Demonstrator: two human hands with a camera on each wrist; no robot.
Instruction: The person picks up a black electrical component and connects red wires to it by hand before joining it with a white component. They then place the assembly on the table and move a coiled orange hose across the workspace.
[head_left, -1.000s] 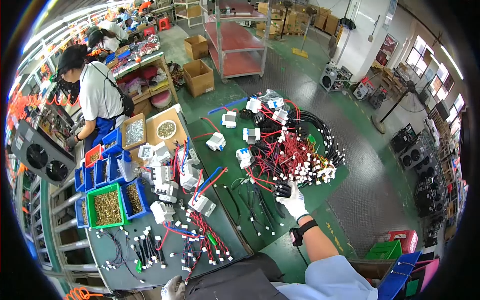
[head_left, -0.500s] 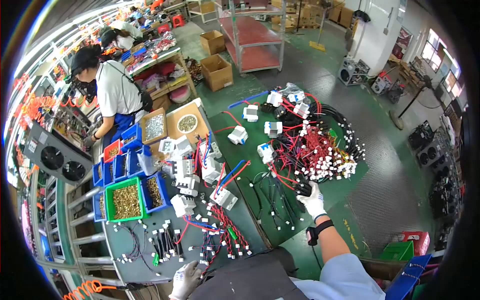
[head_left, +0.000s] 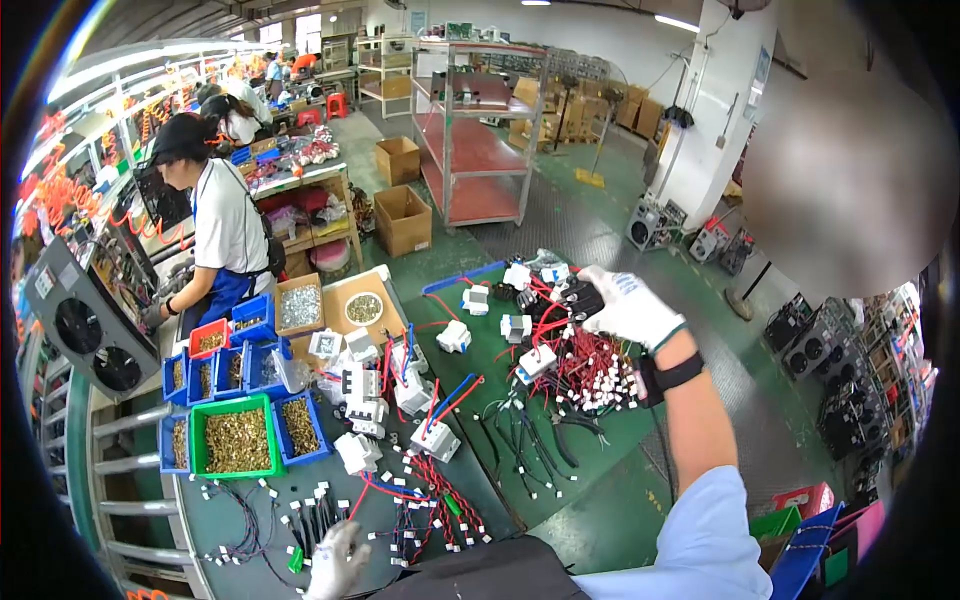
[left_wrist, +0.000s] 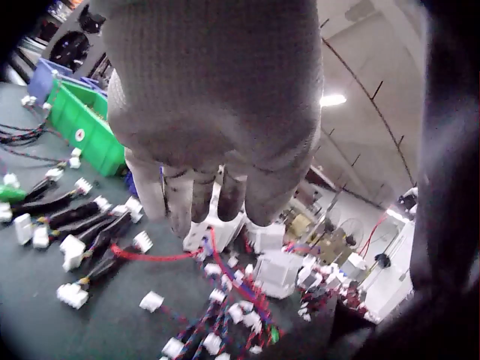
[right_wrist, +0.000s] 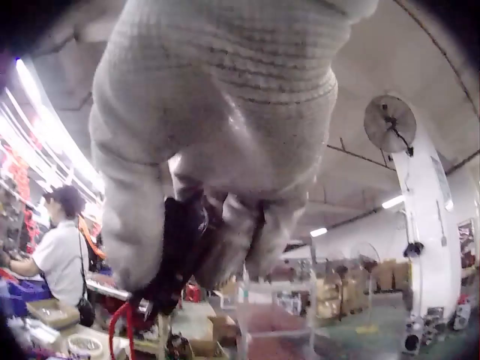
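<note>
As part's [right_wrist: 175, 251] held, grn bin [left_wrist: 96, 142] w/ brass [head_left: 237, 441]

Plastic, metal and cloth stock, placed by the green bin [head_left: 198, 440].
Green bin: smooth plastic; shiny brass-coloured metal pieces [head_left: 237, 440] inside. Blue bin [head_left: 308, 455], just right: smooth plastic. Rollers [head_left: 135, 507], left: smooth, shiny metal. Tabletop [left_wrist: 34, 315], beneath: smooth, matt. Switch blocks [head_left: 359, 453], farther right: smooth white plastic. Left hand [head_left: 337, 562], lower right: gloved in knitted cloth. Right hand [head_left: 630, 310], well to the upper right: gloved likewise; black piece [right_wrist: 176, 247] in it, finish blurred. Cardboard box [head_left: 403, 215], upper right: matt paperboard.
</note>
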